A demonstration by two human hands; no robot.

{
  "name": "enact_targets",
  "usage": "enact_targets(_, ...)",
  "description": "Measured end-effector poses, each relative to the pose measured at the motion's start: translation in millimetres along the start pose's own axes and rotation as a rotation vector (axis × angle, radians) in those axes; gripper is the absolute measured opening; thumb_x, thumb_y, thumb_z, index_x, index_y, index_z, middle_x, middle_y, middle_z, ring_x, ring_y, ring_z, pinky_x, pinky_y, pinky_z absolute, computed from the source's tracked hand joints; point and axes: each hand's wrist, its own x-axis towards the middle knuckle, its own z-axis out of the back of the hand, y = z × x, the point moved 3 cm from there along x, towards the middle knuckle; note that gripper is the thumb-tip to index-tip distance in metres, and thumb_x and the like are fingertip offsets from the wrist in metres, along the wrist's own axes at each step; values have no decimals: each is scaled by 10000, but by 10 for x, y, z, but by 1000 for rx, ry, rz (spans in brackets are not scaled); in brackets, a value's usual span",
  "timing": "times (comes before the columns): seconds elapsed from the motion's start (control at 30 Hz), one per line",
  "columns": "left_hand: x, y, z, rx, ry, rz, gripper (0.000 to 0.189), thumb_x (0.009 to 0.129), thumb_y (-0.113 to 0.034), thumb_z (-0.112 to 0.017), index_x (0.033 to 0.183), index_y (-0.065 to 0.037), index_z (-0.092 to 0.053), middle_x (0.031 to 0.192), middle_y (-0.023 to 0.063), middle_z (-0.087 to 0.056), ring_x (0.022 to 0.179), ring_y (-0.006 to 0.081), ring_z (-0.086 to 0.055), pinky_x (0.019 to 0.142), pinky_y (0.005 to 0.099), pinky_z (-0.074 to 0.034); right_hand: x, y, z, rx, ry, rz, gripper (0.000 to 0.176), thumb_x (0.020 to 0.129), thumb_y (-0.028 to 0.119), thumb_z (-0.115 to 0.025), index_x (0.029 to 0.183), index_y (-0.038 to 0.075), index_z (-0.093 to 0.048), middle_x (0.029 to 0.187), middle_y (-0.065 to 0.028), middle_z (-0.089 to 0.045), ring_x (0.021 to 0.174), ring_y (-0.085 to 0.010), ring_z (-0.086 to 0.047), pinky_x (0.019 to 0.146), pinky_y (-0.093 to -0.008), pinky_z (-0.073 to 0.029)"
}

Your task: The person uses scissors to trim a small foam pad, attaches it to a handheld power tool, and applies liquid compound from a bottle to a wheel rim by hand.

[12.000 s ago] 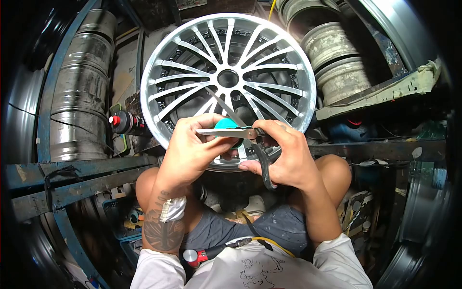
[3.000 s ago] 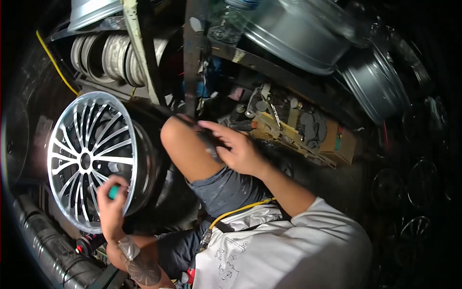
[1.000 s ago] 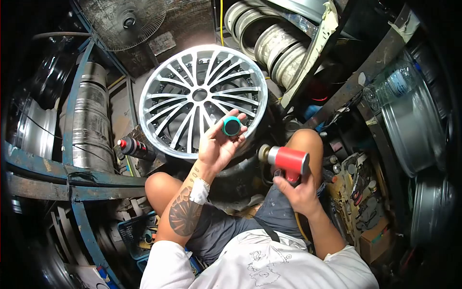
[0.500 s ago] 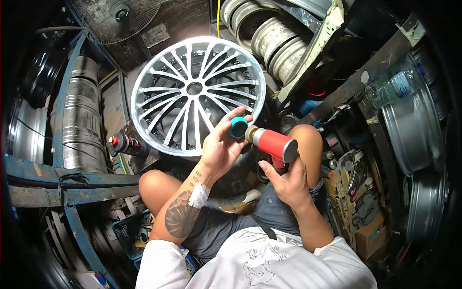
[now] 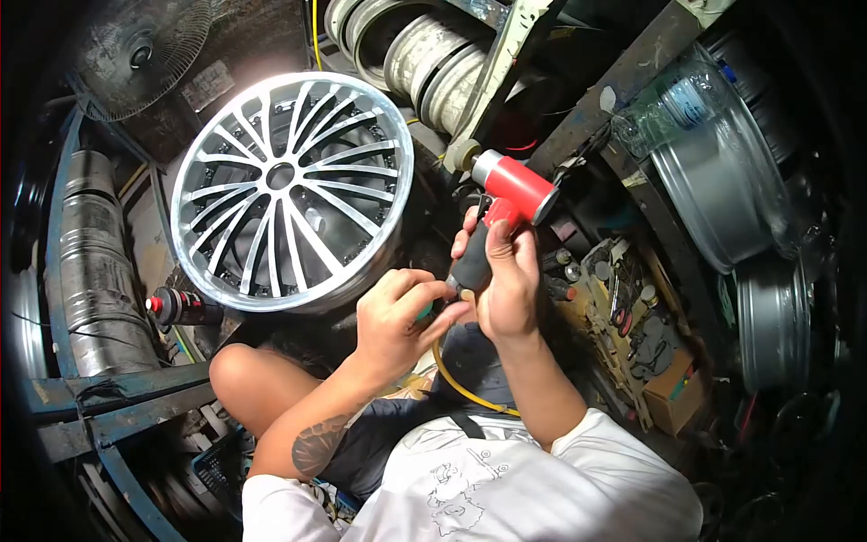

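Note:
My right hand (image 5: 508, 294) is wrapped around the black grip of a red air sander (image 5: 517, 187), pistol-shaped with a silver collar. Its small round pad (image 5: 461, 154) points up and left. My left hand (image 5: 393, 316) is closed, with thumb and fingers at the fitting at the bottom of the grip. Part of a small teal-rimmed round piece (image 5: 424, 312) shows between those fingers, mostly hidden. A yellow hose (image 5: 458, 387) hangs below the grip. Beyond my left hand, a multi-spoke alloy wheel (image 5: 291, 230) lies face up, touched by neither hand.
A black bottle with a red cap (image 5: 185, 308) stands left of the wheel. Steel rims (image 5: 95, 262) and a blue metal frame (image 5: 135, 379) line the left side. More rims (image 5: 718, 217) rest at right, near a plastic bottle (image 5: 668, 104), tools (image 5: 619, 312) and a cardboard box (image 5: 675, 393).
The sander has turned more upright and risen. My left hand has moved from beside its pad down to the grip's base, carrying the teal piece. The whole view has shifted.

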Motion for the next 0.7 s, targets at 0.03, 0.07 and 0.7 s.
enact_targets(0.03, 7, -10, 0, 34, -19, -27, 294, 661, -167, -897, 868, -75, -710, 833, 62, -642, 701, 222, -612, 605, 332, -488, -25, 0, -43, 0, -5, 19, 360, 1035, 319, -528, 1243, 43, -427, 1077, -87, -537, 853, -141, -549, 777, -287, -481)
enact_targets(0.07, 9, -20, 7, 70, -36, -54, 289, 658, -158, -895, 870, -83, -713, 827, 54, -642, 690, 217, -609, 597, 331, -486, -32, 4, -58, 4, -19, 15, 361, 1034, 314, -530, 1249, 43, -425, 1080, -86, -539, 856, -139, -548, 780, -285, -480)
enact_targets(0.7, -74, -167, -4, 171, -77, -84, 284, 656, -67, -832, 898, -65, -683, 864, 76, -652, 712, 249, -628, 610, 352, -499, -156, -104, -97, 18, -155, 32, 287, 1035, 303, -532, 1186, 75, -444, 1068, -60, -544, 848, -121, -551, 729, -265, -487)
